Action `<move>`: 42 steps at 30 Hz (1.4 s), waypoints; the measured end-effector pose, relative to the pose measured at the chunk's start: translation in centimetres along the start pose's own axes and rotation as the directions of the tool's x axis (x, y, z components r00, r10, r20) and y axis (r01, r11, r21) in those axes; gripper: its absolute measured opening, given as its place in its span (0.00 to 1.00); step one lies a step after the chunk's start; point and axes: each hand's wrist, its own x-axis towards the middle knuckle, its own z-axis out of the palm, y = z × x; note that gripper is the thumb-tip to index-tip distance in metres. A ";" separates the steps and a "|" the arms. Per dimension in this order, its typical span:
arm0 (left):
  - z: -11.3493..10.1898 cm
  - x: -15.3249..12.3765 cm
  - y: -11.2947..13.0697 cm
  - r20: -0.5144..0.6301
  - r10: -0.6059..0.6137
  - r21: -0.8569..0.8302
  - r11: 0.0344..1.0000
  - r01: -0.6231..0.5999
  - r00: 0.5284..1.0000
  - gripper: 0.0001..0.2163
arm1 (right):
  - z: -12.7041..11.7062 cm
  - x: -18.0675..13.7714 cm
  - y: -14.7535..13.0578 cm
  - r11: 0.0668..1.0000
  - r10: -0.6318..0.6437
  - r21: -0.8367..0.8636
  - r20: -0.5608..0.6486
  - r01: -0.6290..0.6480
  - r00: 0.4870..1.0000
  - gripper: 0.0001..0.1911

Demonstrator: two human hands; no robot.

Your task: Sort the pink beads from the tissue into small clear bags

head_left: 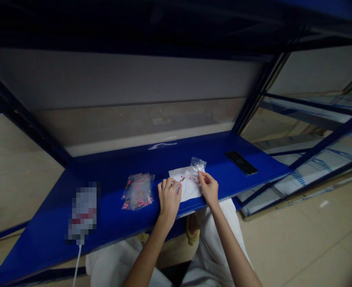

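A sheet of white paper [188, 190] lies near the front edge of the blue shelf, with several small pink and brown pills [182, 178] on it. My left hand [169, 196] rests on the paper's left side, fingers bent and slightly apart, close to the pills. At the right side, my right hand [209, 187] has thumb and forefinger pinched on a clear zip bag [198, 163] that lies over the paper's far right corner. To the left of my hands is an overlapping pile of filled zip bags [139, 192] holding pink and brown pills.
A black phone [241, 162] lies at the right on the blue shelf [113, 225]. At the left is a blurred-out device [83, 213] with a white cable [77, 265] hanging over the edge. Blue rack posts [40, 125] stand at both sides, and another shelf level hangs overhead.
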 end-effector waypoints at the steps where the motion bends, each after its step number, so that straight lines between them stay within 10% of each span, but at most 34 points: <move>1: 0.2 0.2 0.2 0.003 0.009 -0.001 1.000 -0.009 1.000 0.04 | 0.0 0.0 0.1 1.000 0.000 0.002 0.002 0.000 1.000 0.20; 36: 1.7 1.7 0.8 0.109 0.000 -0.005 1.000 0.001 0.994 0.07 | 0.0 0.1 0.4 1.000 0.000 -0.014 0.025 0.000 1.000 0.21; 42: 0.6 0.3 -0.7 -0.016 0.000 -0.069 0.998 -0.001 1.000 0.09 | 0.0 0.1 0.8 1.000 -0.004 0.022 0.002 0.004 1.000 0.23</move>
